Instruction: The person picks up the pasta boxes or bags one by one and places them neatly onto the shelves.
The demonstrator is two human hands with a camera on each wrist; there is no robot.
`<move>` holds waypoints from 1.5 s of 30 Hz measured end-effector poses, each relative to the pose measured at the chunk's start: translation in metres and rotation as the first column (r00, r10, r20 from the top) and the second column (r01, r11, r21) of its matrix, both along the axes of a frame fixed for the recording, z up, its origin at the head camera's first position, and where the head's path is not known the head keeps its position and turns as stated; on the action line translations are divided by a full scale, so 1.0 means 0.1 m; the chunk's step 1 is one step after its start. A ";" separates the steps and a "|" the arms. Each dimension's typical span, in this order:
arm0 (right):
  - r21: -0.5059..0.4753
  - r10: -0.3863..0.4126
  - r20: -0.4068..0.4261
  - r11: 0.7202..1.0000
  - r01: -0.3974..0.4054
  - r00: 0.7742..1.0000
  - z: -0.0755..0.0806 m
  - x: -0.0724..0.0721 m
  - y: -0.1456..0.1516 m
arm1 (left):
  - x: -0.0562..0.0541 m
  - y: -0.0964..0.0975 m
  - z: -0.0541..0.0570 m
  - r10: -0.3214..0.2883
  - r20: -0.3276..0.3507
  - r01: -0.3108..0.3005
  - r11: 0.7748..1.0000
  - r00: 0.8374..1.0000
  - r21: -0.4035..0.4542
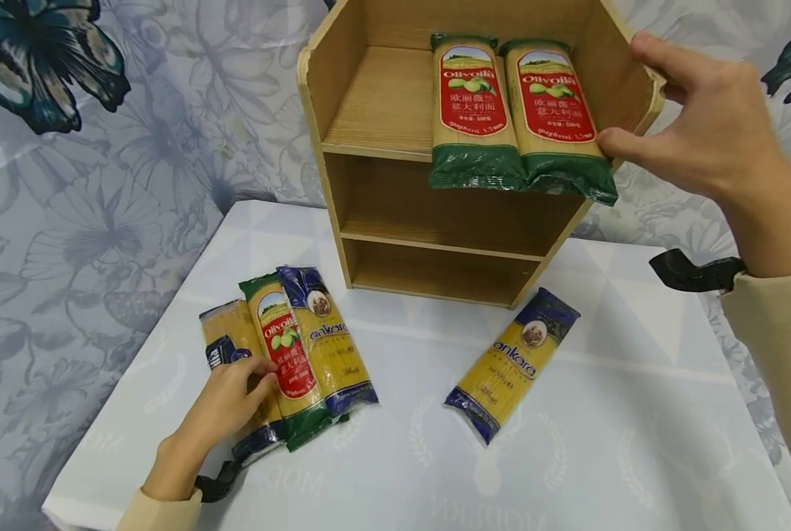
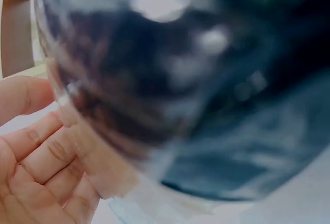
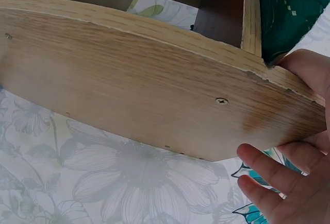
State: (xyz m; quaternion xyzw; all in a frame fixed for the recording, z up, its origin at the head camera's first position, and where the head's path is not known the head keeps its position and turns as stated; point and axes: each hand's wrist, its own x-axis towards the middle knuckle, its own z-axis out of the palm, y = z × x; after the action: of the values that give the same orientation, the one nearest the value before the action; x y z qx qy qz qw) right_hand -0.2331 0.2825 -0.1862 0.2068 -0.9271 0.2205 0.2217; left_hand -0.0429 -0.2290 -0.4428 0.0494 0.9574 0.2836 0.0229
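Observation:
My left hand [image 1: 232, 394] lies over the leftmost spaghetti pack [image 1: 262, 428], which has a dark blue label. Its thumb and fingers hold that pack near the edge, beside a green-ended Olivoila spaghetti pack [image 1: 295, 369]. An Ankara pack [image 1: 332, 343] overlaps the Olivoila one. My right hand [image 1: 713, 125] grips the side panel of a wooden shelf unit [image 1: 378, 96], thumb inside and fingers outside. That thumb is next to the right one of two Olivoila packs [image 1: 557, 103] lying side by side on the top shelf. In the left wrist view a blurred, shiny pack [image 2: 154, 80] hides much of the grip.
Another Ankara pack [image 1: 511, 365] lies at an angle on the white table [image 1: 395, 472], in front of the unit's right side. Two lower compartments sit beneath the top shelf. Floral cloth [image 1: 136, 184] with butterflies hangs behind.

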 end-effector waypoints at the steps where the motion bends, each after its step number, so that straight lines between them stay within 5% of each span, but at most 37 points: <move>1: -0.002 0.003 0.005 1.000 -0.003 1.000 0.00 0.00 0.00 | 0.01 -0.01 0.00 -0.005 0.007 0.005 1.000 1.000 -0.001; 13: 0.010 -0.015 0.041 1.000 0.014 0.999 0.04 0.00 -0.01 | -0.04 -0.04 0.03 -0.041 0.156 0.057 0.993 0.987 -0.104; 18: -0.009 -0.008 0.026 1.000 0.008 1.000 0.02 0.00 0.00 | -0.12 0.05 0.08 -0.024 0.248 0.085 0.967 0.968 -0.242; 23: 0.006 -0.014 0.027 1.000 0.014 1.000 0.02 0.00 -0.01 | -0.18 0.19 0.08 -0.031 0.267 0.115 0.946 0.963 -0.304; 32: 0.003 -0.046 0.058 0.999 0.046 0.997 0.02 0.03 -0.02 | -0.30 0.29 0.08 0.072 0.362 0.032 0.962 0.929 -0.273; 40: 0.002 -0.041 0.021 0.999 0.041 0.999 0.02 0.04 -0.01 | -0.37 0.21 0.05 0.148 0.477 -0.108 0.988 0.866 -0.111; 45: -0.007 -0.026 0.025 1.000 0.026 0.999 0.01 0.02 -0.03 | -0.35 0.19 -0.03 0.224 0.518 -0.248 0.969 0.825 -0.025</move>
State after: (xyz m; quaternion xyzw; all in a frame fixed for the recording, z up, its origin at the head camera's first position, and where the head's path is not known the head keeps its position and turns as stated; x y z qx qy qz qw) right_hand -0.2308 0.2796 -0.1852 0.1911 -0.9316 0.2235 0.2136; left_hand -0.0780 -0.2096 -0.4454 -0.1468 0.9082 0.3078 0.2428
